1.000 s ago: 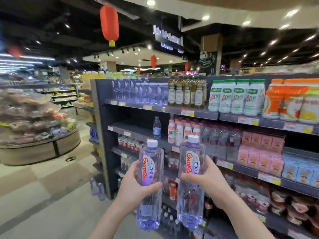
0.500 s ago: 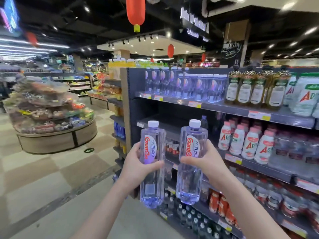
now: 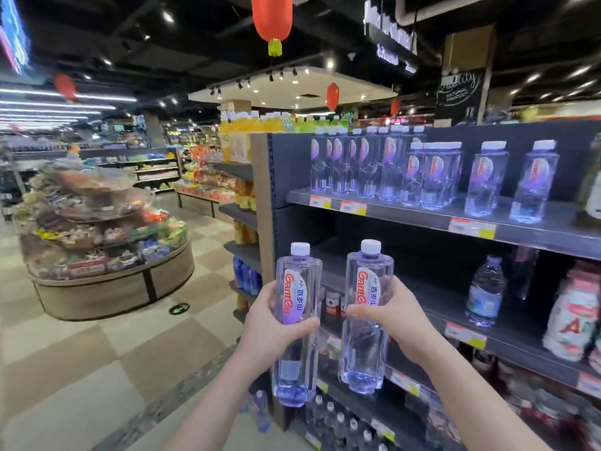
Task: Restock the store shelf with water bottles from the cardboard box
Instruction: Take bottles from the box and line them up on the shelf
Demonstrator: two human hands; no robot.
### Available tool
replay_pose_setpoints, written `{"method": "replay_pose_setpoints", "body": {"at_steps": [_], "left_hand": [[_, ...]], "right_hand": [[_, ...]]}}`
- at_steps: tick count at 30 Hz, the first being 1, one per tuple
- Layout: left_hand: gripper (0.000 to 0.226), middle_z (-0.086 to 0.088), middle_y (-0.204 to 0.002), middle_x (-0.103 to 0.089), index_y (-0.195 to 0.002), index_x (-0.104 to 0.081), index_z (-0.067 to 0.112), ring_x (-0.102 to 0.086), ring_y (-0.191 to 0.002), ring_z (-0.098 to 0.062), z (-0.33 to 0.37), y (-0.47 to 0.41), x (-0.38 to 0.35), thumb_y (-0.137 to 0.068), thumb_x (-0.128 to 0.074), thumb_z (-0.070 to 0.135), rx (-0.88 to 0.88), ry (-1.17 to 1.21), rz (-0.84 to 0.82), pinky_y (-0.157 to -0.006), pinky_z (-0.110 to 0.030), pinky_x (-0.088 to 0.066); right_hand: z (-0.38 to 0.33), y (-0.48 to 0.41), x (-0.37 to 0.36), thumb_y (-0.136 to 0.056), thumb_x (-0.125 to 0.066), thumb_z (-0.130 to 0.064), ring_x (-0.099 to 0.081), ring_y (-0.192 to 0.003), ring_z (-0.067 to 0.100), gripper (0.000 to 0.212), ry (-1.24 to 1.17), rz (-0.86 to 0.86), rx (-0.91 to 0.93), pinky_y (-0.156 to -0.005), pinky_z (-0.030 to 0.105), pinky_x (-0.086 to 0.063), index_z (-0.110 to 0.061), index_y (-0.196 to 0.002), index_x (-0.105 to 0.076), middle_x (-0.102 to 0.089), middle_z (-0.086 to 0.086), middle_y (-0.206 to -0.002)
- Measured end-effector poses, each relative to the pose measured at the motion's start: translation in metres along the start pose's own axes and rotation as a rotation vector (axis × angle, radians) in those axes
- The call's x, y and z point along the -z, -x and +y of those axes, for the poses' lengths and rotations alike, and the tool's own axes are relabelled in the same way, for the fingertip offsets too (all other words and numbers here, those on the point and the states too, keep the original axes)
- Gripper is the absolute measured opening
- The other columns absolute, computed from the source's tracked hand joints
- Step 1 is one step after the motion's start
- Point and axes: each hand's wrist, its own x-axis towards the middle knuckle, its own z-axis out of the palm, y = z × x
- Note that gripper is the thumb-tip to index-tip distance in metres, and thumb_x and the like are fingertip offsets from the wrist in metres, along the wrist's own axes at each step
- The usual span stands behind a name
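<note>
I hold two tall clear water bottles with white caps and red-lettered labels, both upright and side by side in front of the shelf's left end. My left hand [image 3: 270,323] grips the left water bottle [image 3: 297,281]. My right hand [image 3: 390,317] grips the right water bottle [image 3: 367,353]. The top shelf [image 3: 406,213] carries a row of matching bottles [image 3: 383,164], dense at the left and spaced out to the right. The second shelf [image 3: 432,307] behind my hands is mostly bare. No cardboard box is in view.
A smaller water bottle [image 3: 486,291] and white drink bottles [image 3: 572,314] stand on the second shelf at the right. Lower shelves hold small dark bottles. A round tiered display [image 3: 107,242] sits on the tiled floor at the left. Red lanterns hang overhead.
I have moved closer to the shelf's left end, and the view has swung so the top row of matching bottles is larger. Both bottles stay upright in my hands.
</note>
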Motion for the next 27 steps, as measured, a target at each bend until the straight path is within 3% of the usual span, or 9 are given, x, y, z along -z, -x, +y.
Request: {"method": "replay_pose_setpoints", "body": {"at_steps": [5, 9, 12, 15, 17, 20, 23, 27], "left_hand": [[0.095, 0.016, -0.126, -0.071, -0.146, -0.049, 0.031, -0.071, -0.107, 0.003, -0.047, -0.094, 0.033, -0.066, -0.102, 0.029, 0.002, 0.006, -0.046, -0.098, -0.024, -0.058], [0.094, 0.017, -0.124, -0.070, -0.144, -0.049, 0.035, -0.069, -0.104, 0.007, -0.091, -0.173, 0.060, -0.067, -0.102, 0.031, -0.034, -0.012, -0.108, -0.094, -0.018, -0.056], [0.097, 0.016, -0.124, -0.070, -0.146, -0.047, 0.033, -0.071, -0.106, 0.000, -0.120, -0.233, 0.076, -0.066, -0.102, 0.030, -0.036, -0.012, -0.158, -0.102, -0.031, -0.058], [0.098, 0.015, -0.124, -0.071, -0.147, -0.047, 0.033, -0.072, -0.105, 0.001, -0.141, -0.283, 0.086, -0.066, -0.102, 0.030, -0.028, -0.016, -0.215, -0.102, -0.035, -0.059], [0.097, 0.015, -0.124, -0.072, -0.146, -0.049, 0.031, -0.072, -0.107, 0.000, -0.152, -0.311, 0.088, -0.065, -0.102, 0.028, -0.019, -0.005, -0.252, -0.103, -0.036, -0.059], [0.096, 0.016, -0.126, -0.071, -0.148, -0.048, 0.031, -0.071, -0.110, -0.002, -0.165, -0.347, 0.086, -0.067, -0.101, 0.027, -0.022, -0.005, -0.308, -0.102, -0.030, -0.058], [0.098, 0.016, -0.128, -0.069, -0.149, -0.047, 0.031, -0.070, -0.112, -0.001, -0.178, -0.377, 0.079, -0.066, -0.101, 0.030, -0.024, -0.006, -0.345, -0.095, -0.021, -0.057], [0.097, 0.015, -0.125, -0.071, -0.147, -0.049, 0.029, -0.071, -0.105, 0.003, -0.188, -0.410, 0.067, -0.065, -0.102, 0.033, 0.007, -0.007, -0.347, -0.098, -0.027, -0.059]], "right_hand": [[0.019, -0.093, -0.054, -0.068, -0.096, -0.011, -0.077, -0.088, 0.020, 0.063, -0.028, 0.059, -0.064, -0.078, 0.035, -0.063, -0.017, -0.118, -0.059, -0.077, 0.006, -0.102], [0.034, -0.165, -0.104, -0.072, -0.091, -0.001, -0.074, -0.083, 0.014, 0.058, -0.079, 0.151, -0.083, -0.056, 0.015, -0.055, -0.013, -0.116, -0.056, -0.074, 0.006, -0.103], [0.045, -0.219, -0.137, -0.071, -0.093, -0.006, -0.074, -0.083, 0.014, 0.057, -0.096, 0.238, -0.097, -0.059, 0.019, -0.056, -0.016, -0.115, -0.058, -0.074, 0.003, -0.102], [0.052, -0.269, -0.158, -0.067, -0.096, -0.012, -0.077, -0.089, 0.026, 0.059, -0.119, 0.294, -0.157, -0.076, 0.043, -0.065, -0.014, -0.114, -0.060, -0.076, 0.010, -0.102], [0.053, -0.298, -0.166, -0.067, -0.095, -0.007, -0.076, -0.086, 0.030, 0.057, -0.161, 0.313, -0.196, -0.084, 0.049, -0.062, -0.008, -0.112, -0.060, -0.077, 0.017, -0.102], [0.058, -0.339, -0.173, -0.065, -0.095, -0.003, -0.074, -0.076, 0.027, 0.061, -0.197, 0.319, -0.237, -0.073, 0.048, -0.061, -0.002, -0.114, -0.060, -0.077, 0.019, -0.097], [0.063, -0.378, -0.172, -0.070, -0.091, 0.003, -0.070, -0.058, 0.011, 0.048, -0.190, 0.328, -0.240, -0.051, 0.025, -0.055, -0.005, -0.107, -0.062, -0.074, 0.011, -0.088], [0.072, -0.428, -0.167, -0.068, -0.092, 0.001, -0.073, -0.071, 0.018, 0.059, -0.200, 0.347, -0.263, -0.057, 0.028, -0.057, -0.001, -0.118, -0.061, -0.075, 0.018, -0.102]]}}
